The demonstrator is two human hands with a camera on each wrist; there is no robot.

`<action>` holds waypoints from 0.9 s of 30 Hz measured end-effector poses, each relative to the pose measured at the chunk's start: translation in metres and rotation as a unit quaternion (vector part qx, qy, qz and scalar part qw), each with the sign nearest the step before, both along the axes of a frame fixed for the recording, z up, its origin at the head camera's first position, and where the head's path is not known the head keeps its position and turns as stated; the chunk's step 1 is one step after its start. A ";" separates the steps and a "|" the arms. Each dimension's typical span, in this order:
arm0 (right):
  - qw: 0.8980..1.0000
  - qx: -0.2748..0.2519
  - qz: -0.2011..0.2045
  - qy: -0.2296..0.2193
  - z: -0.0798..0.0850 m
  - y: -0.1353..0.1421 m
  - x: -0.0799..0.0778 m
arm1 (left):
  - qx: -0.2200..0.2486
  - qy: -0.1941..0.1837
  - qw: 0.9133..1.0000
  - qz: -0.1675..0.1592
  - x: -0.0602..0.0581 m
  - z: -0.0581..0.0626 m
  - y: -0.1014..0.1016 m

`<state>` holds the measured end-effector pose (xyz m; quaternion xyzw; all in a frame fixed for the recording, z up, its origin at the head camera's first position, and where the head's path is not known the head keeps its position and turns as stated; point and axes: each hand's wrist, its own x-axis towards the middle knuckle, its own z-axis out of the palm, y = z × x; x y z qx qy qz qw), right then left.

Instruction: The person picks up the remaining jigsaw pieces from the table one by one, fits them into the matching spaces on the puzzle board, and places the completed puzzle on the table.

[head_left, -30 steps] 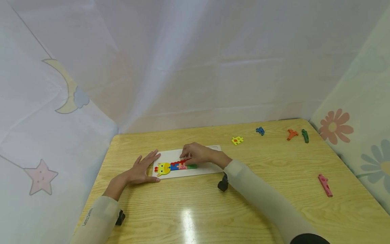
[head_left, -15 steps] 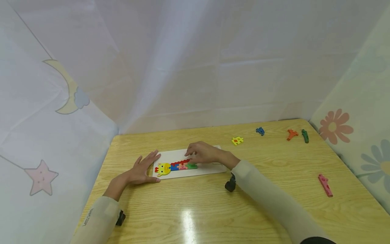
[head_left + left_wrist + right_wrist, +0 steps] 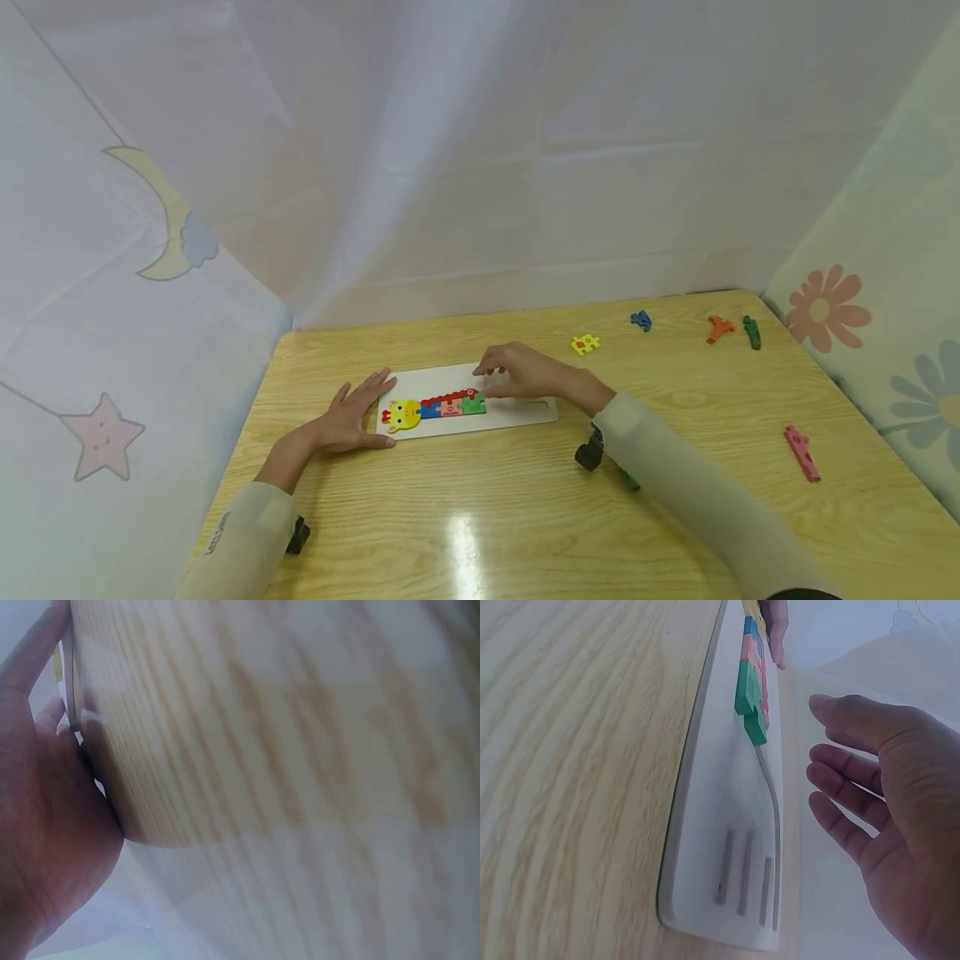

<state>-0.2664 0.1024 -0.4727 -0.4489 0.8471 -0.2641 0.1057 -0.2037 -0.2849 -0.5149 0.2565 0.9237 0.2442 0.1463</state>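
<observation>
Head view shows us two bare hands at a white board (image 3: 420,380), which lies on the wooden table (image 3: 420,517). Our left hand (image 3: 345,421) is spread at the board's left end, thumb and forefinger well apart, their tips touching its corners; it pinches nothing that we can see. Our right hand (image 3: 525,372) hangs over the board's right half, fingers loosely bent and parted from the thumb. From the right wrist we see only air between them, and the tips are near the green piece (image 3: 474,404) on the board; whether any touches it we cannot tell.

On the board, from its left end, run a yellow giraffe head (image 3: 405,415), a blue piece (image 3: 431,410), a pink piece (image 3: 450,407) and that green one, with a red mane strip (image 3: 448,397) along their far side. Narrow slots (image 3: 745,871) mark the board's right end.

Beyond the board to its right we find loose yellow (image 3: 585,344), blue (image 3: 641,321), orange (image 3: 720,328) and dark green pieces (image 3: 752,332); a long pink piece (image 3: 802,453) lies well to its right.
</observation>
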 end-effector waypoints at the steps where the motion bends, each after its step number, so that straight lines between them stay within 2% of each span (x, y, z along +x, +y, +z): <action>1: 1.000 0.001 -0.001 0.002 0.001 0.003 0.000 | 0.000 0.000 1.000 0.000 0.000 0.000 0.000; 21: 0.998 -0.024 -0.032 0.044 0.009 0.050 0.006 | 0.000 0.006 1.000 -0.002 0.002 0.001 0.000; 27: 0.997 -0.014 -0.061 0.049 0.010 0.066 0.008 | 0.001 0.001 1.000 0.002 0.002 0.001 0.001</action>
